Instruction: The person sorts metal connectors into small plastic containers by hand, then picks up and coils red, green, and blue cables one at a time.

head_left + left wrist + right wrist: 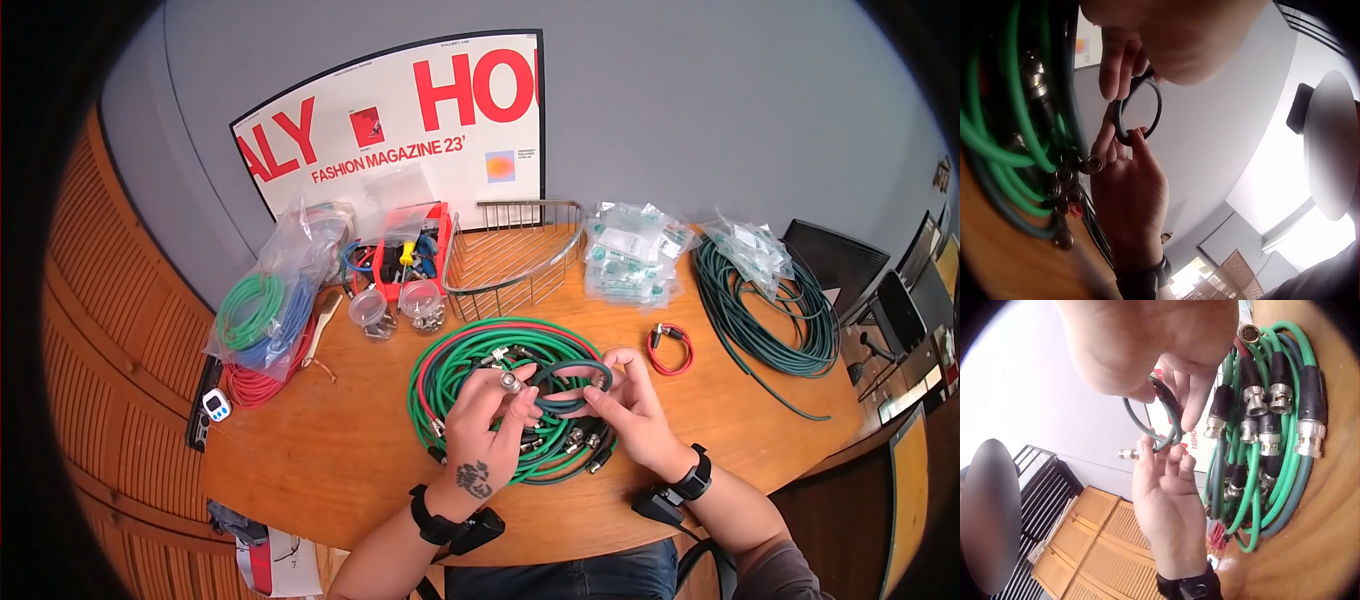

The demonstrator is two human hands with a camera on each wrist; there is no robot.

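Both hands, left hand (490,425) and right hand (625,410), pinch a small dark grey cable loop (570,385) above the large green cable coil (460,375) on the wooden table (330,440).

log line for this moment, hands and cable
left hand : pinches small coiled dark cable at its metal connector | right hand : holds coil's other side | where: above green cable pile on wooden table

Office-like workroom, wooden table (330,440), cable coils (770,300), parts bin (410,262), magazine poster (400,125)
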